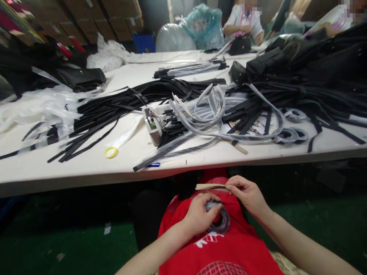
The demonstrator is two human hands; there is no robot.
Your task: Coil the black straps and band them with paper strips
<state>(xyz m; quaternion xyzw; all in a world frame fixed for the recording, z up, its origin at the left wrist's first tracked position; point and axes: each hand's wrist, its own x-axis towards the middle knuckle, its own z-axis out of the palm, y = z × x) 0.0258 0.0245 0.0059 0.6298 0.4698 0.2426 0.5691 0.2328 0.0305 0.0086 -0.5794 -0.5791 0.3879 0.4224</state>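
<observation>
Head view: your right hand (245,193) pinches the right end of a tan strip (210,187), its long axis running left, just beyond your left hand (200,214), whose fingers and thumb clasp a coil (226,222) over your red apron (241,248).

The left hand (202,214) holds a small grey-black coil sleeved in clear plastic (226,224) against a red cloth apron (249,244). Near it, the right hand (249,193) pinches one end of a flat beige strip (210,186). Beyond, the long white table (86,168) carries long flat black straps (106,105), curled plastic-sleeved straps (189,121) and a yellow ring (107,154). Across it, a person in a white top (233,18) touches a black bag (240,44).
</observation>
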